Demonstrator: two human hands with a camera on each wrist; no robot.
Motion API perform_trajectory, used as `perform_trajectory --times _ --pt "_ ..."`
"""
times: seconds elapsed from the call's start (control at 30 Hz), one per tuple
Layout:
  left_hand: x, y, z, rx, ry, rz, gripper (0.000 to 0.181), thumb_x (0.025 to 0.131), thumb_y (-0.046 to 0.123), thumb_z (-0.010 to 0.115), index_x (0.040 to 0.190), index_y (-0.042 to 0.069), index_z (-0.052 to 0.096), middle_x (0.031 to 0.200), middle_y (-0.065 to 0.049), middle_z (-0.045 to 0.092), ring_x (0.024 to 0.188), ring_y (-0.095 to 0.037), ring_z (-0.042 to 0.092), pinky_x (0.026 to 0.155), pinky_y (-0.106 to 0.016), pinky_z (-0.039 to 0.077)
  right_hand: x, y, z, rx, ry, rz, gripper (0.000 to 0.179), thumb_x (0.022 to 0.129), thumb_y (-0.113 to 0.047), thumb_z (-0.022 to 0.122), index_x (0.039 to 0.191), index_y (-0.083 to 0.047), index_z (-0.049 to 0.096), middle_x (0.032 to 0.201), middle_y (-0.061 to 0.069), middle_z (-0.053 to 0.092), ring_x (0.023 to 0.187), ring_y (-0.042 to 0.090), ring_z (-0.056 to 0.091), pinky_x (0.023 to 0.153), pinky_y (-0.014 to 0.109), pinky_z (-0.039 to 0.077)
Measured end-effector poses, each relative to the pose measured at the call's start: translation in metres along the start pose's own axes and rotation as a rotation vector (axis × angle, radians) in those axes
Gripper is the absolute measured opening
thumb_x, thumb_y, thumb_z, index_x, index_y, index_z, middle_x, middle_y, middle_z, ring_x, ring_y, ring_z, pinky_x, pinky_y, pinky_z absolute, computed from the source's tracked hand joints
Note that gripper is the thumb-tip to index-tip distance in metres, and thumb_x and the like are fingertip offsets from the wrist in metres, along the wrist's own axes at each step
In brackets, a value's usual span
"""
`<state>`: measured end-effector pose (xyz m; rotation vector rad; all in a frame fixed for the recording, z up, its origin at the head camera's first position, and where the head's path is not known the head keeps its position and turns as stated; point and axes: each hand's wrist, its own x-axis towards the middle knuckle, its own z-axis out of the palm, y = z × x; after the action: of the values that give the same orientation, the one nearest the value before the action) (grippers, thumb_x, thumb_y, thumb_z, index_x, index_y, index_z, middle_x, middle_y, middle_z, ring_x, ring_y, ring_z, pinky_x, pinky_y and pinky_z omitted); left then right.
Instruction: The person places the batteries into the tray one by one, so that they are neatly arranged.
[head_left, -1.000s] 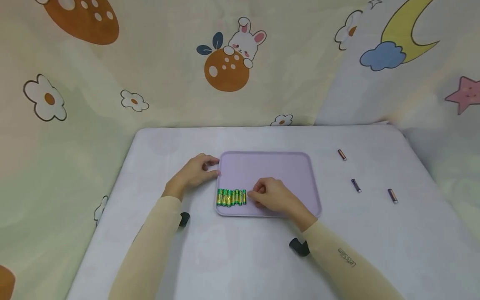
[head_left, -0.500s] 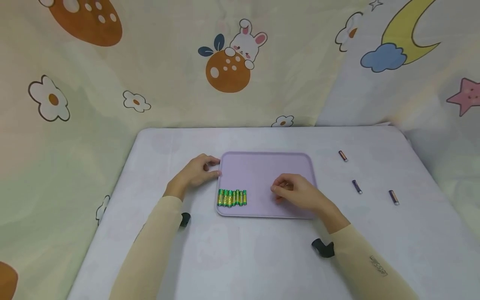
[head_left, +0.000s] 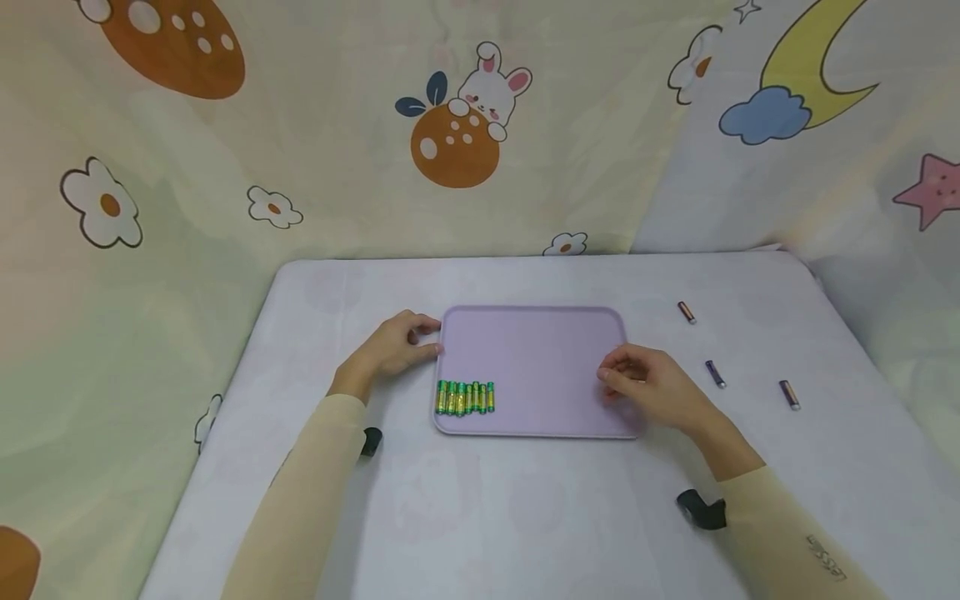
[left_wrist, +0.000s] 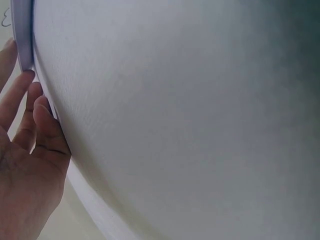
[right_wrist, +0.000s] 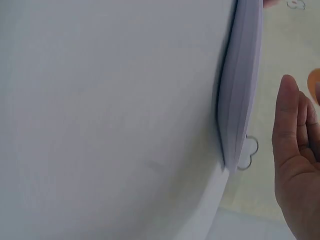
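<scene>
A lilac tray (head_left: 536, 354) lies on the white-covered table. In its near left corner, several green and gold batteries (head_left: 465, 398) stand side by side in a row. My left hand (head_left: 392, 343) rests at the tray's left edge; its fingertips touch the rim, as the left wrist view shows too. Over the right end of the tray hovers my right hand (head_left: 651, 385), its fingers loosely bent and nothing visible in them. In the right wrist view that hand (right_wrist: 297, 155) is above the tray's rim, apart from it.
To the right of the tray lie three loose dark batteries with coppery parts: one at the back (head_left: 687, 312), one in the middle (head_left: 716, 374) and one farthest right (head_left: 789, 395). A patterned cloth (head_left: 337, 125) hangs behind the table.
My right hand has moved right, from beside the row of green batteries to the tray's right end. The left hand stays at the left edge. The batteries have not moved.
</scene>
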<state>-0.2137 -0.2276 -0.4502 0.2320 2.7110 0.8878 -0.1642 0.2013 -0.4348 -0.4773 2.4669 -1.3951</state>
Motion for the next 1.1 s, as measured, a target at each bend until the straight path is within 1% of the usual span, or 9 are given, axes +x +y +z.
perform_trajectory --times 0.23,0.33,0.4,0.57,0.67,0.8,0.9,1.0,1.1 --pt "0.000 0.001 0.001 -0.007 -0.002 -0.018 0.054 0.095 0.041 0.073 0.143 0.020 0.060 0.132 -0.003 0.057 0.116 -0.027 0.049 0.101 -0.046 0.043 -0.017 0.013 -0.033 -0.033 0.062 0.024 0.025 0.102 -0.023 0.066 0.113 0.000 0.065 0.101 0.019 0.071 0.087 0.018 0.073 0.078 0.030 0.060" --pt "0.000 0.001 0.001 0.000 -0.010 -0.023 0.055 0.095 0.042 0.073 0.143 0.020 0.059 0.133 -0.003 0.057 0.116 -0.027 0.049 0.101 -0.045 0.043 -0.024 0.020 -0.050 -0.041 0.109 0.030 0.026 0.103 -0.023 0.065 0.113 0.000 0.064 0.102 0.022 0.070 0.086 0.016 0.073 0.077 0.027 0.059" --pt "0.000 0.001 0.002 0.008 -0.013 -0.023 0.055 0.095 0.042 0.073 0.144 0.020 0.059 0.132 -0.003 0.057 0.116 -0.027 0.049 0.101 -0.045 0.043 -0.029 0.025 -0.062 -0.054 0.148 0.036 0.026 0.103 -0.023 0.065 0.114 0.000 0.063 0.103 0.019 0.071 0.085 0.015 0.074 0.078 0.023 0.058" --pt "0.000 0.000 0.001 0.006 -0.010 -0.026 0.054 0.095 0.041 0.073 0.143 0.020 0.059 0.131 -0.003 0.057 0.115 -0.026 0.049 0.100 -0.045 0.043 -0.042 0.035 -0.087 -0.091 0.218 0.053 0.026 0.102 -0.022 0.066 0.116 0.000 0.062 0.098 0.001 0.073 0.083 0.010 0.073 0.076 0.019 0.056" --pt "0.000 0.001 0.001 0.000 -0.012 -0.017 0.055 0.095 0.041 0.073 0.143 0.019 0.060 0.131 -0.004 0.057 0.114 -0.027 0.049 0.100 -0.045 0.043 -0.050 0.040 -0.096 -0.128 0.240 0.068 0.026 0.102 -0.021 0.066 0.117 0.000 0.063 0.097 -0.002 0.074 0.082 0.009 0.072 0.074 0.017 0.055" --pt "0.000 0.001 0.000 0.001 -0.008 -0.004 0.054 0.095 0.039 0.073 0.143 0.017 0.060 0.131 -0.006 0.058 0.114 -0.027 0.049 0.100 -0.045 0.043 -0.060 0.047 -0.103 -0.210 0.264 0.105 0.028 0.102 -0.025 0.066 0.118 -0.002 0.063 0.098 0.007 0.075 0.082 0.007 0.072 0.073 0.013 0.051" --pt "-0.001 0.002 -0.001 -0.005 -0.011 -0.004 0.054 0.095 0.038 0.074 0.143 0.017 0.060 0.131 -0.006 0.058 0.114 -0.028 0.049 0.100 -0.046 0.043 -0.071 0.054 -0.109 -0.241 0.292 0.158 0.030 0.102 -0.030 0.066 0.119 -0.006 0.062 0.100 0.008 0.075 0.081 0.003 0.071 0.071 0.011 0.048" --pt "-0.001 0.002 0.000 -0.008 -0.018 0.003 0.054 0.095 0.039 0.074 0.143 0.016 0.060 0.132 -0.007 0.058 0.114 -0.028 0.049 0.100 -0.045 0.043 -0.085 0.062 -0.117 -0.236 0.334 0.207 0.032 0.101 -0.033 0.067 0.119 -0.007 0.062 0.098 0.003 0.076 0.079 0.000 0.069 0.069 0.011 0.048" --pt "0.000 0.003 -0.001 -0.011 -0.013 0.011 0.054 0.095 0.039 0.074 0.142 0.016 0.060 0.131 -0.007 0.058 0.113 -0.027 0.050 0.098 -0.044 0.043 -0.099 0.070 -0.124 -0.231 0.379 0.245 0.033 0.100 -0.033 0.069 0.119 -0.006 0.062 0.093 -0.006 0.075 0.077 0.000 0.068 0.068 0.011 0.048"
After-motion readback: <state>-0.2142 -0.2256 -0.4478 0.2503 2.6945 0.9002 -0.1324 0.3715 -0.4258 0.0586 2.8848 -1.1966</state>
